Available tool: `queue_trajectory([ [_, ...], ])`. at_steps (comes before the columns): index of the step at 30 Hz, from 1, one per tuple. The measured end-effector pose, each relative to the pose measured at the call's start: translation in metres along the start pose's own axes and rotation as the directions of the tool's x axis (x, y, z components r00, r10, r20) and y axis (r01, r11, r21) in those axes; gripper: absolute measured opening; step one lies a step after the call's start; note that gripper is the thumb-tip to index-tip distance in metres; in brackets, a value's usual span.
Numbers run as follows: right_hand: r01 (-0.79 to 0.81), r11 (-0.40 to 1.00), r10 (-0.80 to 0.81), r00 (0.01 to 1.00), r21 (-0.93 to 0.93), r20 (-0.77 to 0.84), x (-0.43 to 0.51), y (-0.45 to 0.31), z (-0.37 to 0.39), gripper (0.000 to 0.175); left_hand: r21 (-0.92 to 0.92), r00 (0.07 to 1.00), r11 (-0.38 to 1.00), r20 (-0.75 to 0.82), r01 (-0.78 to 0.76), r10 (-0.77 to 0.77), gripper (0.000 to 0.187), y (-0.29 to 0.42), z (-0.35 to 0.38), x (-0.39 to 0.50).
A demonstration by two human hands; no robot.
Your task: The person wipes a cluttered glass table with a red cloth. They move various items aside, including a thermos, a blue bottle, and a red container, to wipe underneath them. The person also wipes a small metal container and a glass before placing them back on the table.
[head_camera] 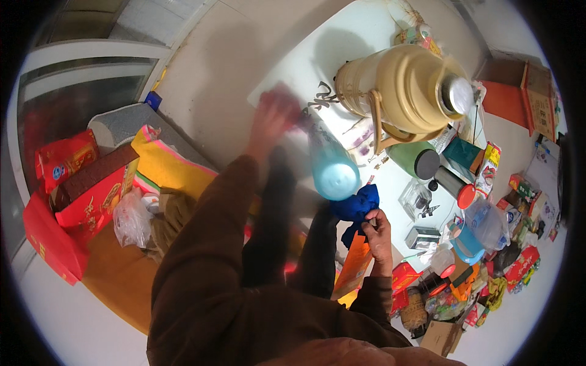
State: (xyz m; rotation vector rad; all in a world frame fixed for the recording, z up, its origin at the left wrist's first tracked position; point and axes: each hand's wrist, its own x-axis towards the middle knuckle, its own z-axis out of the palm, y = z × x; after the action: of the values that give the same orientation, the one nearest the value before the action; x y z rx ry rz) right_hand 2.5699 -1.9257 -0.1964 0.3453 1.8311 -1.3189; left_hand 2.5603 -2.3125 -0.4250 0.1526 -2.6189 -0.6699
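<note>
My left hand [265,123] is stretched forward and blurred by motion. It is on a dark red cloth [284,106] near the corner of a white table [293,59]. Closer to me, the fingers of my right hand [379,235] pinch the edge of a bunched blue cloth [359,203] at the table's near side. Between the two hands is a translucent blue bottle [334,169], its round end towards me. A large beige vacuum flask [398,91] with a handle and a metal top stands beyond the bottle.
Right of the flask are a green jar [414,158], a dark cylinder with a red lid [453,185] and a glass container [414,199]. Packets and boxes crowd the right side. An orange box [355,265] lies below my right hand. Red boxes [98,196] and a plastic bag [132,219] are at left.
</note>
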Motion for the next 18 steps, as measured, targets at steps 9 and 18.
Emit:
queue_trajectory([
  [9, -0.028, 0.994, 0.035, 0.998, 0.11, -0.06, 0.002, -0.034, 0.035, 0.022, -0.073, 0.985, 0.992, 0.142, 0.106, -0.095, 0.044, -0.028, 0.031, 0.087],
  [18, 0.006, 0.997, -0.002, 0.999, 0.073, -0.05, 0.013, -0.034, 0.018, 0.021, -0.129, 0.962, 0.975, 0.228, 0.182, -0.15, 0.038, -0.014, -0.027, 0.091],
])
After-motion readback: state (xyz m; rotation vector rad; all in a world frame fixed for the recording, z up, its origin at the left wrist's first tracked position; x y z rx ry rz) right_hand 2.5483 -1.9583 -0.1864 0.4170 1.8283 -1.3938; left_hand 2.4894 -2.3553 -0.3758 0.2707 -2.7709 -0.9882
